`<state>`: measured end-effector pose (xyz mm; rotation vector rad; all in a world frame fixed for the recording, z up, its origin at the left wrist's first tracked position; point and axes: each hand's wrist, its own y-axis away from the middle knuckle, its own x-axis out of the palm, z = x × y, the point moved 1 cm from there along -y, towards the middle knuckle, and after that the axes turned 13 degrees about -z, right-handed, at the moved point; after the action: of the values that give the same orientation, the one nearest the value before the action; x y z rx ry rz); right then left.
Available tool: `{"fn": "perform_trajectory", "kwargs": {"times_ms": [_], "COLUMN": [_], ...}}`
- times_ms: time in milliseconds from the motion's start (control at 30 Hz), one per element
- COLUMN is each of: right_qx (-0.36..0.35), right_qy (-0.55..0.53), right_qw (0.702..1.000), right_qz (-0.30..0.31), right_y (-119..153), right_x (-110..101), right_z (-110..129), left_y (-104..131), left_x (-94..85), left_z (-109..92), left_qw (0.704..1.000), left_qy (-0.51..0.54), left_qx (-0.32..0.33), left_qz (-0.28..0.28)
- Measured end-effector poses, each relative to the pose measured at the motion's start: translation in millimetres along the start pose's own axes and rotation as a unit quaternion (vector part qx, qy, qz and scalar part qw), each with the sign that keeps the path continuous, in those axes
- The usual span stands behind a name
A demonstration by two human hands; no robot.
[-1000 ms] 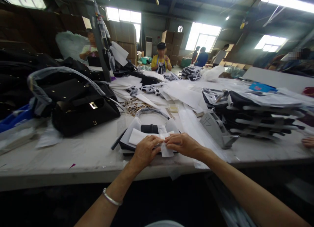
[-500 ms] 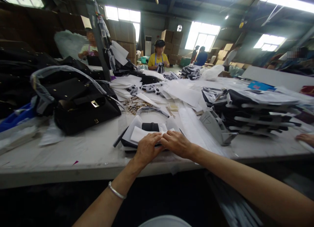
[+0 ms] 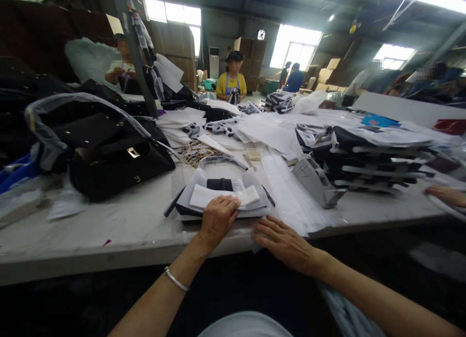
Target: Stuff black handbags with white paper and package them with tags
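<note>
A black handbag (image 3: 189, 210) lies flat in front of me, with white paper (image 3: 184, 201) over it and a folded white padding sheet (image 3: 204, 197) on top. Its wrapped handle (image 3: 223, 159) arches away from me. My left hand (image 3: 220, 219) rests on the padding sheet, fingers stretched over it and thumb mostly hidden. At the table's front edge, right of the bag, my right hand (image 3: 282, 241) has its fingers extended. Under its fingertips is clear plastic film (image 3: 257, 239), which hangs over the edge; I cannot tell whether it is gripped.
A larger black handbag (image 3: 120, 155) stands at left. To the right are a grey tape dispenser (image 3: 316, 184), long plastic sleeves (image 3: 287, 196) and stacked wrapped bags (image 3: 378, 160). String tags (image 3: 198, 154) lie behind. Another person's hand (image 3: 447, 195) is at far right; a co-worker (image 3: 232, 82) sits opposite.
My right hand has left the padding's front edge and moved right and down to the table edge. My left hand stays on the padding, which now shows more fully.
</note>
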<state>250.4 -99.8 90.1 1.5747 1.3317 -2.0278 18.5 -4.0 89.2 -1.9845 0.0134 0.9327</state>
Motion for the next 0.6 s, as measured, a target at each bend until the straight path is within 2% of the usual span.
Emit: {"fn": "perform_trajectory", "kwargs": {"times_ms": [67, 133, 200, 267, 333, 433, 533, 600], "right_qx": [0.005, 0.021, 0.043, 0.06, 0.071, 0.116, 0.153, 0.176], "right_qy": [0.032, 0.04, 0.024, -0.016, -0.074, -0.167, -0.216, -0.228], "right_qw": [0.999, 0.998, 0.996, 0.993, 0.984, 0.954, 0.94, 0.937], "right_qz": [-0.005, -0.033, -0.068, -0.1, -0.146, -0.219, -0.213, -0.199], "right_y": [16.8, 19.8, 10.9, -4.5, -19.5, -28.8, -19.6, -10.9], "right_x": [19.7, 37.2, 48.1, 50.4, 43.6, 20.3, -3.1, -8.6], "right_z": [-0.4, -2.1, -3.0, -2.3, -1.2, -2.4, -1.8, 4.6], "left_y": [-0.6, -1.4, -2.4, -3.9, -6.0, -9.3, -10.3, -8.2], "left_x": [-0.3, -0.8, -1.6, -2.4, -3.0, -3.8, -3.7, -2.4], "left_z": [0.5, 0.7, 0.5, 0.4, 1.0, 3.3, 5.9, 6.4], "left_qw": [1.0, 1.0, 1.0, 1.0, 1.0, 1.0, 0.999, 0.999], "left_qy": [-0.003, -0.006, -0.008, -0.01, -0.01, -0.003, 0.002, 0.007], "left_qx": [0.0, 0.0, 0.001, 0.0, -0.003, -0.009, -0.024, -0.028], "left_qz": [0.0, 0.004, 0.007, 0.006, 0.003, -0.008, -0.027, -0.034]}}
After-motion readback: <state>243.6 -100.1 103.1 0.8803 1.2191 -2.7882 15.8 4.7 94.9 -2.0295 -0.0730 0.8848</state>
